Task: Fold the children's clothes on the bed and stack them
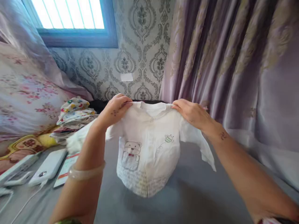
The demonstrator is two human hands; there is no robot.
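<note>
A white long-sleeved baby shirt (149,146) hangs spread out in front of me, its collar at the top and its front facing me. It bears a bear print on the left and a green bee on the right. My left hand (118,109) pinches the shoulder at the left of the collar. At the opposite shoulder, my right hand (192,113) pinches the cloth between thumb and fingers. Both sleeves dangle outward, the left one partly hidden behind my forearm. The hem hangs over a grey sheet (193,199).
Folded clothes (76,115) are stacked at the left, near a yellow patterned item (28,146). A white power bank (48,168) with a cable, a power strip (21,168) and a flat box (67,168) lie at the left. Purple curtains (217,68) hang at the right.
</note>
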